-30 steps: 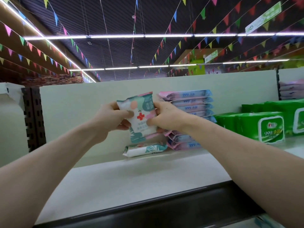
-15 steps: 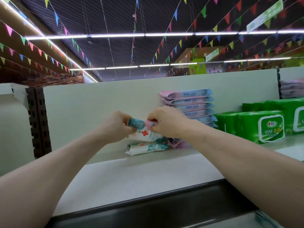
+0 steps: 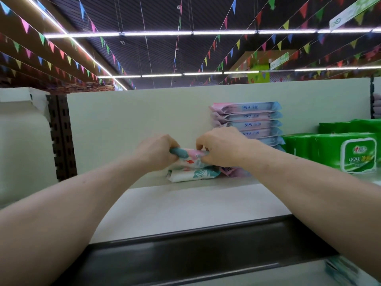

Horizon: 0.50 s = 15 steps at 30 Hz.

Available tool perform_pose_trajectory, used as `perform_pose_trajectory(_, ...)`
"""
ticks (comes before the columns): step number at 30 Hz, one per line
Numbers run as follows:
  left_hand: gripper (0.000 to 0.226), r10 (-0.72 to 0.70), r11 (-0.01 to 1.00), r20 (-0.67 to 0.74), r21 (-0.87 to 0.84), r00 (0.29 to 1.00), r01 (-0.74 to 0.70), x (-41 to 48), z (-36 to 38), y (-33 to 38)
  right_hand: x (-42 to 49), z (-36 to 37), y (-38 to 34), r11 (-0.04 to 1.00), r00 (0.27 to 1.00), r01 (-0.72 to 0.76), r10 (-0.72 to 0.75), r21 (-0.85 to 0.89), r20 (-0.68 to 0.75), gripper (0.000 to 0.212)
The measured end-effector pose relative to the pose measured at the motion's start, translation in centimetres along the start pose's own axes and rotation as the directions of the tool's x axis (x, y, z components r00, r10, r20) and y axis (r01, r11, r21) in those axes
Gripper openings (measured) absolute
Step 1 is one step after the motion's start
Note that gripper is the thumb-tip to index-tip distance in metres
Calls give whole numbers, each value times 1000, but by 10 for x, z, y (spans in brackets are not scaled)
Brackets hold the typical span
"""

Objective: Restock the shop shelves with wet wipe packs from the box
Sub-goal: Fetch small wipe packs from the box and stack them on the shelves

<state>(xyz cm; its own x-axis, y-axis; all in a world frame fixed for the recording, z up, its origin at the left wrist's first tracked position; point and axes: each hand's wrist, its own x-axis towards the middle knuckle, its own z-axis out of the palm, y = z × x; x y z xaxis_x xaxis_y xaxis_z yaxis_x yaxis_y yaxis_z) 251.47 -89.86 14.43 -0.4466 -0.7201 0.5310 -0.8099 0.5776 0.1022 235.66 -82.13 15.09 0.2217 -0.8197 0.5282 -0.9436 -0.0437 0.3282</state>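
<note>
White flat shop shelf [image 3: 185, 203], far side: white-and-teal soft plastic wet wipe pack [image 3: 189, 156] sits over a matching pack lying flat [image 3: 193, 175], probably touching; contact unclear. Left hand [image 3: 156, 152] and right hand [image 3: 222, 149] each pinch one end. Judgement: lower it level, square the edges, release both ends together. Right: green wipe packs [image 3: 329, 149], pink-blue pack stack [image 3: 247, 115]. Overhead: strip lights, bunting.

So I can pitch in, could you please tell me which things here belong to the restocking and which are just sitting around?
In use: left hand, right hand, red-cross wipe pack they grip, leaf-print pack under it, shelf.
Just there: pink-and-blue stack, green packs, bunting.
</note>
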Motion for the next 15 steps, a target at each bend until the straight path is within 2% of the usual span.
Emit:
perform_pose_trajectory(3,4,-10,966,-204,-254,979,-43,3,-16,0,3,-4,0,997,990,-39,49,73,-135,10)
perform_pose_trajectory(4,19,-65,933,-199,-359,978,-10,3,-22,-1,3,-5,3,984,980,-75,103,164,-171,6)
perform_pose_trajectory(6,52,-180,816,0,-559,984,149,2,-29,-5,4,-6,7,898,960,-133,222,420,-170,3)
perform_pose_trajectory(7,60,-205,770,135,-589,970,244,-1,-29,-8,4,-6,7,809,955,-145,266,569,-134,11)
perform_pose_trajectory(8,59,-196,756,249,-577,948,308,-3,-29,-8,5,-4,6,682,954,-152,289,715,-73,18)
perform_pose_trajectory(9,49,-160,755,315,-571,936,321,-4,-26,-10,4,-3,4,542,957,-162,289,825,-1,22)
perform_pose_trajectory(11,22,-86,765,301,-591,950,256,-4,-19,-6,4,-2,2,370,956,-235,256,899,145,20)
perform_pose_trajectory(13,10,-61,822,179,-549,982,151,-1,-16,-3,5,-3,8,343,951,-266,246,901,187,30)
perform_pose_trajectory(15,9,-76,915,45,-394,996,87,4,-16,-6,8,-4,17,401,955,-204,284,893,91,54)
